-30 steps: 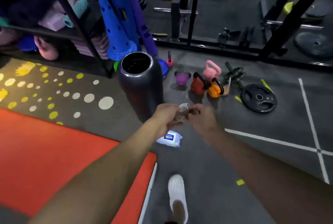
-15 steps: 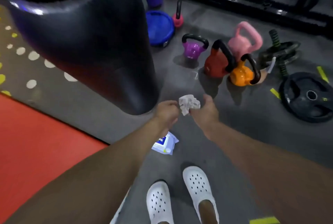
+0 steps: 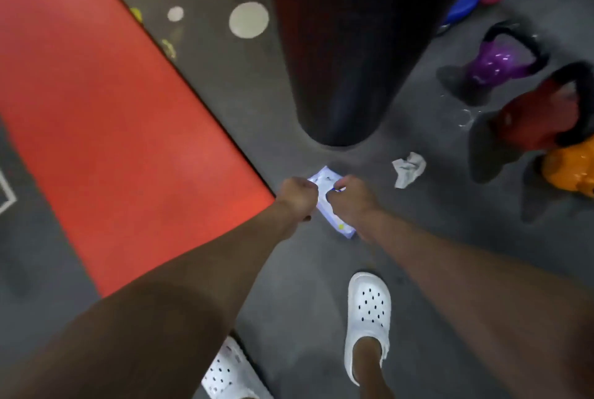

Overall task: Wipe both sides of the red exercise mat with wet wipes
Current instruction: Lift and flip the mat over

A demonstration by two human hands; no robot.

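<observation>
Pack [image 3: 324,180] on floor [image 3: 289,286] just right of mat [image 3: 128,109] corner | left hand [image 3: 297,196] curled at its edge, grasp unclear | right hand [image 3: 348,202] pinching its top | crumpled wipe [image 3: 409,169] loose on floor nearby

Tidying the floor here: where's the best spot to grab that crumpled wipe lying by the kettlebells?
Pinch the crumpled wipe at its bunched upper folds, coming straight down from above. It lies loose on the floor, with the red kettlebell close on its right.
</observation>
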